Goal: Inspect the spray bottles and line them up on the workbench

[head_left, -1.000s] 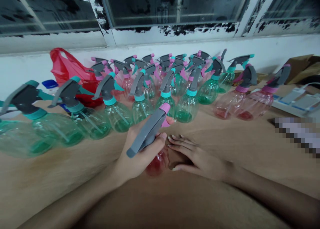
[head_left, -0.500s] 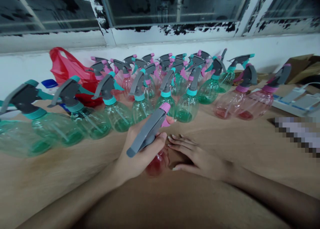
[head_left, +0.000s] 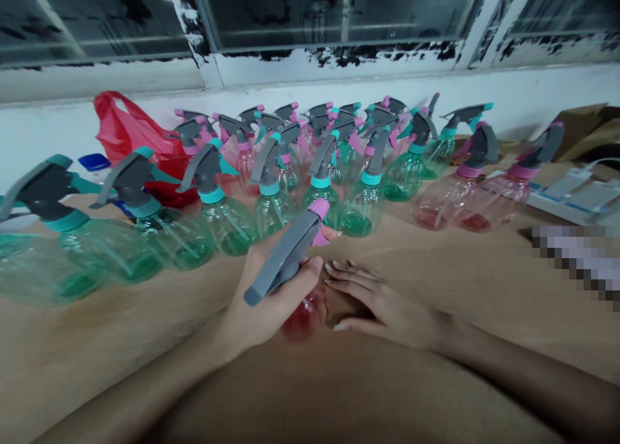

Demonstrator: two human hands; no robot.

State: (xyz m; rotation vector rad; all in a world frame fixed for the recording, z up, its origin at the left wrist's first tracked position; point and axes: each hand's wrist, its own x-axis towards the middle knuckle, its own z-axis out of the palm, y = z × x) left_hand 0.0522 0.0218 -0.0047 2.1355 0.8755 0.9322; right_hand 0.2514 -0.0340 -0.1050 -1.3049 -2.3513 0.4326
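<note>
My left hand [head_left: 268, 302] is closed around the neck of a pink spray bottle [head_left: 301, 321], which stands on the table close to me. Its grey and pink trigger head [head_left: 288, 253] rises above my fingers, with the nozzle pointing away. Red liquid shows in the lower part of the bottle. To the right of it, my right hand [head_left: 375, 302] rests on the tabletop with fingers stretched out and the thumb apart, holding nothing. Its fingertips are near the bottle; whether they touch it I cannot tell.
A row of green spray bottles [head_left: 186, 237] curves across the left and middle. Behind stand several pink and green ones. Two pink bottles [head_left: 443, 202] are at the right, near a white power strip [head_left: 562, 205] and a blurred-out object [head_left: 576, 257]. A red plastic bag [head_left: 133, 131] lies against the wall.
</note>
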